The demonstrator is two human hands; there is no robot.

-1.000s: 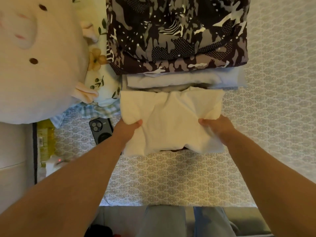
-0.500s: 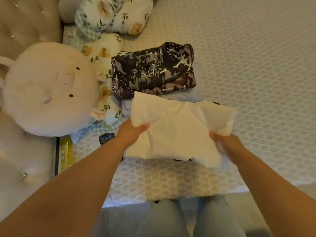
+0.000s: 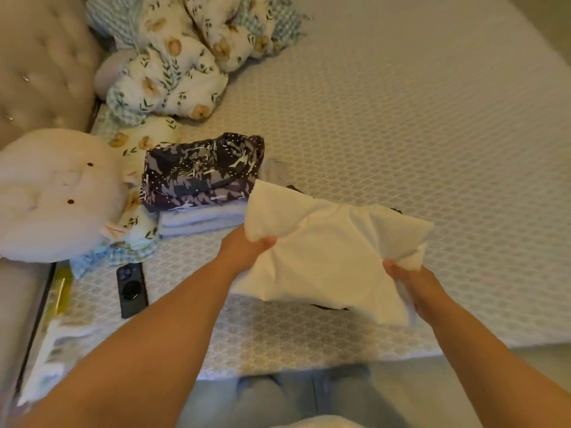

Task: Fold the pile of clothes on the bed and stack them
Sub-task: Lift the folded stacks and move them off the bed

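While the bed carries everything in view, its patterned cover bears the work near the front edge. At the left sit a round plush toy and floral pillows, both just beside the stack: a dark patterned garment on top of pale folded items, edges roughly aligned. To the right of the stack, held above the cover, is the white garment, folded but loose, with a bulge along its far-right corner. A dark item shows in slivers beneath it; what it is cannot be told.

The left hand grips the garment's left edge, thumb on top and fingers curled beneath. The right hand pinches the near-right corner, fingers curled into the cloth.

A phone lies on the cover, well apart from the garment.

Assessment: the garment appears ready for transfer to the stack. Risks noted: the edge grips leave the middle unsupported, so the fold may sag open in transit; the bunched right corner could land uneven and tilt the stack; a careless placement may nudge the patterned garment askew.
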